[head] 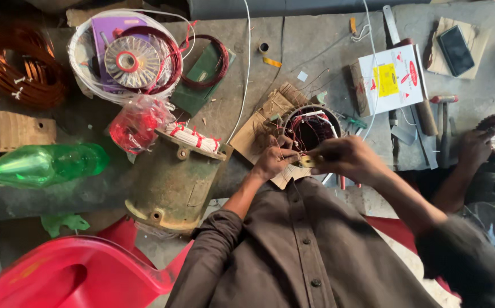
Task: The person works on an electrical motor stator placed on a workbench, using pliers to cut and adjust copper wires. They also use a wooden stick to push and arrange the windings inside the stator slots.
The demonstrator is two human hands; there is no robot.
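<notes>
A small round motor stator (309, 126) with red and copper windings stands on the grey bench, resting on brown cardboard. My left hand (271, 161) is at its near left rim, fingers bent among the thin wires. My right hand (343, 157) is at its near right rim and pinches a small yellowish strip (306, 161) between thumb and fingers. The two hands almost touch over the stator's front edge. My brown shirt fills the lower middle of the view.
A large rusty motor housing (174, 178) lies left of my hands. Around it are a green plastic bottle (42, 165), copper wire coil (16, 67), a bowl with wire reels (126, 56), a white box (388, 80), a hammer (444, 117), a red plastic chair (76, 274). Another person's hand (475, 149) works at right.
</notes>
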